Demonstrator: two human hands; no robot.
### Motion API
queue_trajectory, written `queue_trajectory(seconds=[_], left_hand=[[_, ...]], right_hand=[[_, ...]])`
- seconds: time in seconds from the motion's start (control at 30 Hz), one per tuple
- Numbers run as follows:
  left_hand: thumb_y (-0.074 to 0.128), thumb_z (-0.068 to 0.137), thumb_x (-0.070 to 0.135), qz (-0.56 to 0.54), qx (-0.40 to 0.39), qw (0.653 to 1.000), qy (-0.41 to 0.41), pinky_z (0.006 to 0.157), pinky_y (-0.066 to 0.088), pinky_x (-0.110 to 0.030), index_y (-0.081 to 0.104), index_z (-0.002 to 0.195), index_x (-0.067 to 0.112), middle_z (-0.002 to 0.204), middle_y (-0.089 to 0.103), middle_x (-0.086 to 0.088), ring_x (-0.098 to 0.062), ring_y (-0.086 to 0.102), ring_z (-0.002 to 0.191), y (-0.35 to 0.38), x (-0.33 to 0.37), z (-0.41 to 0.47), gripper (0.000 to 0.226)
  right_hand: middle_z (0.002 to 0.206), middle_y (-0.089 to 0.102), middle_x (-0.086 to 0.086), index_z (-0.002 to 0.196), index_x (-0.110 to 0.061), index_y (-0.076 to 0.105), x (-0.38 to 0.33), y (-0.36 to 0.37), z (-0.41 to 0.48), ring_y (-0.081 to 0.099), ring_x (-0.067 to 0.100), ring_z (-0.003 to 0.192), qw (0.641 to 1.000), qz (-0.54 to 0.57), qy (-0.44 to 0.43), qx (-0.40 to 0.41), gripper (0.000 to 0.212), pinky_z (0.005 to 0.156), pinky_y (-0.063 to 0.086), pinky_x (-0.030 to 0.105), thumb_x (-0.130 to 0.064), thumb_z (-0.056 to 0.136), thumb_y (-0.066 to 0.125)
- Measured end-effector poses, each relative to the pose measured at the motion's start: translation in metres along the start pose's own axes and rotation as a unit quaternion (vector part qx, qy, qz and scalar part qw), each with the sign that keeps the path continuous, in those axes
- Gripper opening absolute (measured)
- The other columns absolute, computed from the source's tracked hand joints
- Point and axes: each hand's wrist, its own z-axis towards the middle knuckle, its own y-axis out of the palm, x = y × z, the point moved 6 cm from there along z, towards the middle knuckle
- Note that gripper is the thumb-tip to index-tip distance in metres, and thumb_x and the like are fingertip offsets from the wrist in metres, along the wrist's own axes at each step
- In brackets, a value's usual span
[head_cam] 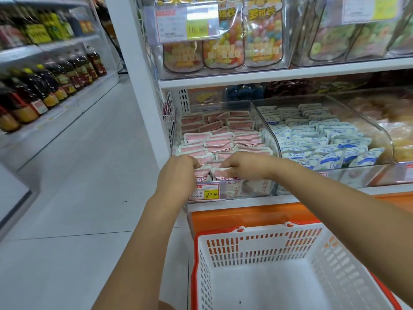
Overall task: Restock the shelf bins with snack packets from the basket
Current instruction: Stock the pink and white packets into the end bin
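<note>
left hand (176, 173): fingers curled down over the front edge of the pink bin (252, 189), pinching the top of one of the pink packets (214, 142)
right hand (243, 166): same deal, knuckles up, fingers bent and gripping a packet just beside the left hand's one; the fingertips are mostly tucked out of sight
pink packets: small flat pillow pouches, pink middles with white crimped edges, piled in loose rows that fill the bin right up to the front
pink bin: clear hard plastic with a sloped open top and a rounded corner; a yellow-and-white price tag (204, 193) sits on its front wall
blue packets (324, 139): same pouch shape in white and blue, in the clear bin touching the pink bin's right side
basket (268, 249): below and in front of the pink bin, white slotted plastic walls with an orange rim
orange ledge (245, 213): smooth, between the pink bin and the basket
candy pouches (223, 41): glossy jar-shaped bags on the shelf above the pink bin
bottles (55, 81): dark, yellow-capped, far left of the pink bin across the aisle, blurry
</note>
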Motion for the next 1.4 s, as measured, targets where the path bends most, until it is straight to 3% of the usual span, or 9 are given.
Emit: queue_trajectory(seconds=[0.2,0.47,0.57,0.67,0.73,0.87,1.07,1.23,1.4], left_hand=[[0.055,0.084,0.0,0.003,0.006,1.0,-0.01,0.082,0.047,-0.031,0.07,0.113,0.021,0.109,0.068,-0.004,-0.024,0.061,0.097,0.002,-0.003,0.001,0.038],[0.054,0.084,-0.002,0.02,0.001,1.0,-0.022,0.079,0.045,-0.029,0.068,0.116,0.021,0.11,0.066,-0.008,-0.026,0.059,0.1,0.006,0.002,0.002,0.042],[0.054,0.087,0.001,-0.001,0.058,0.998,-0.011,0.091,0.041,-0.031,0.067,0.117,0.016,0.115,0.062,-0.011,-0.025,0.048,0.111,0.0,0.011,-0.007,0.036],[0.044,0.097,0.012,-0.026,0.127,0.991,0.025,0.109,0.028,-0.032,0.052,0.133,0.007,0.136,0.052,-0.011,-0.026,0.039,0.127,-0.002,0.022,-0.01,0.037],[0.032,0.103,0.022,-0.026,0.077,0.996,0.026,0.115,0.02,-0.031,0.039,0.143,0.008,0.148,0.04,-0.01,-0.023,0.031,0.138,0.007,0.024,-0.002,0.043],[0.017,0.103,0.04,0.065,0.002,0.998,0.026,0.113,0.013,-0.029,0.034,0.147,0.015,0.155,0.028,-0.004,-0.019,0.024,0.142,0.023,0.021,0.008,0.053],[0.006,0.098,0.05,0.113,-0.003,0.993,0.023,0.111,0.025,-0.032,0.042,0.141,0.019,0.155,0.027,-0.003,-0.02,0.03,0.139,0.033,0.016,0.011,0.064],[-0.012,0.08,0.06,0.122,0.017,0.992,0.008,0.11,0.029,-0.031,0.05,0.135,0.02,0.148,0.041,-0.007,-0.022,0.036,0.135,0.03,0.014,0.006,0.092],[-0.008,0.084,0.058,0.13,0.015,0.991,-0.006,0.109,0.03,-0.035,0.054,0.13,0.016,0.141,0.048,-0.011,-0.026,0.041,0.131,0.031,0.017,0.008,0.088]], right_hand=[[0.078,0.07,0.006,0.085,-0.008,0.073,-0.002,-0.009,-0.026,0.061,0.021,0.075,0.982,-0.049,-0.018,0.181,0.017,0.065,0.044,0.028,-0.022,0.089,0.066],[0.099,0.073,0.002,0.094,-0.014,0.076,-0.008,-0.023,0.004,0.065,0.017,0.091,0.992,-0.076,0.06,0.08,0.015,0.085,0.05,0.027,-0.013,0.08,0.075],[0.105,0.07,0.002,0.103,-0.011,0.073,-0.007,-0.022,-0.01,0.064,0.018,0.092,0.996,-0.056,0.046,0.059,0.022,0.079,0.049,0.026,-0.019,0.083,0.073],[0.103,0.07,-0.002,0.106,-0.015,0.071,-0.007,-0.032,-0.026,0.063,0.012,0.088,0.988,0.019,0.006,0.15,0.019,0.075,0.046,0.022,-0.024,0.091,0.062],[0.11,0.069,0.002,0.114,-0.016,0.067,-0.009,-0.039,-0.024,0.062,0.017,0.097,0.97,0.001,-0.019,0.242,0.025,0.081,0.047,0.026,-0.021,0.097,0.05],[0.126,0.063,0.007,0.133,-0.02,0.054,-0.01,-0.024,0.003,0.056,0.026,0.114,0.977,-0.063,-0.039,0.198,0.036,0.093,0.044,0.031,-0.023,0.1,0.039],[0.122,0.064,0.01,0.122,-0.014,0.063,-0.01,-0.061,0.056,0.058,0.028,0.112,0.961,-0.003,0.015,0.276,0.031,0.094,0.046,0.034,-0.017,0.097,0.047],[0.116,0.067,0.009,0.116,-0.015,0.067,-0.01,-0.056,0.115,0.061,0.027,0.105,0.983,-0.036,0.046,0.173,0.026,0.093,0.049,0.035,-0.022,0.094,0.056],[0.112,0.07,0.003,0.107,-0.019,0.072,-0.021,-0.048,0.131,0.063,0.022,0.101,0.98,-0.026,-0.002,0.195,0.02,0.087,0.049,0.028,-0.018,0.09,0.062]])
